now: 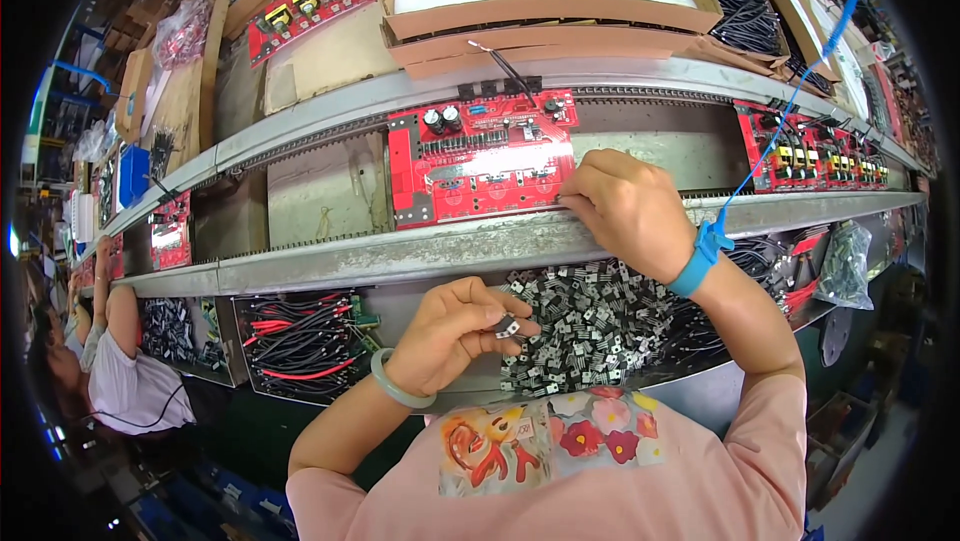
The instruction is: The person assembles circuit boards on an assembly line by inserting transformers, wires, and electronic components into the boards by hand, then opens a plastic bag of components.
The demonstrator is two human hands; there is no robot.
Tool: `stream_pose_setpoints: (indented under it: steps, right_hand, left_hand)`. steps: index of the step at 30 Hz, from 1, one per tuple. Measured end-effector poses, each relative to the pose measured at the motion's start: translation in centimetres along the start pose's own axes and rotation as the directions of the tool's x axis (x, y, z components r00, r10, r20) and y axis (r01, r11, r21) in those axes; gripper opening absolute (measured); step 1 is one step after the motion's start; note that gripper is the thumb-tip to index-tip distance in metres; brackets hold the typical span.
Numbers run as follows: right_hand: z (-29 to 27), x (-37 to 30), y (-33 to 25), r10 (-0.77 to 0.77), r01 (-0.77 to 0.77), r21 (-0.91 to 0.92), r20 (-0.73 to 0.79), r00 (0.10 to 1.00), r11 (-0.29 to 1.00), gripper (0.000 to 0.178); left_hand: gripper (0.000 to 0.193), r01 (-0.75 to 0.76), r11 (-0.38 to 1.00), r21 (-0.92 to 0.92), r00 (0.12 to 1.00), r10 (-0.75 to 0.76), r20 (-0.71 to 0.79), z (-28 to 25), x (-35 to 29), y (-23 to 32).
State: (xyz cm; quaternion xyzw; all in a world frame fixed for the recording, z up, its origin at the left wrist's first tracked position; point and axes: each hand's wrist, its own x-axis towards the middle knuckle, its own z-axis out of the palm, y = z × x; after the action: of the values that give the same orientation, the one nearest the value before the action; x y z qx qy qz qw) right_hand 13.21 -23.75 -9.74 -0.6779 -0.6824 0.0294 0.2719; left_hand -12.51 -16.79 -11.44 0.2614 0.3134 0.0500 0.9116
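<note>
My left hand [452,333] is closed on a small black transistor with a metal tab [508,326], pinched between thumb and fingers. It hovers at the left side of a tray heap of loose transistors [590,326]. My right hand [632,203] reaches over the near metal rail, its fingertips pinched at the lower right edge of a red circuit board [485,176]. Whatever those fingertips hold, if anything, is hidden. The board lies between the two rails and carries two round capacitors [442,120] and a row of black parts.
More red boards [815,156] sit on the line at right. Black and red wires [305,341] fill a bin at left. A cardboard box with yellow parts [560,11] stands beyond the far rail [330,101]. A blue cord [790,106] runs from my right wristband. Another person [135,371] works at far left.
</note>
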Motion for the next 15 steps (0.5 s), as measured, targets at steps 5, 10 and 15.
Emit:
stream_pose_setpoints:
  steps: [5,10,15]
  right_hand:
    - [0.0,0.6,0.1,-0.034,0.037,-0.044,0.066,0.997,0.998,0.006]
    - [0.0,0.9,0.1,-0.043,0.057,-0.110,0.127,0.991,0.992,0.005]
    - [0.3,0.5,0.5,-0.026,0.034,-0.079,0.090,0.996,0.996,0.005]
  left_hand:
    - [0.008,0.026,0.999,-0.046,0.999,-0.025,0.041,-1.2,0.2,-0.9]
    - [0.016,0.023,0.974,0.225,0.999,-0.014,-0.040,-0.2,-0.1,-1.1]
    - [0.021,-0.043,0.901,0.432,0.999,0.044,0.007,0.7,-0.2,-1.1]
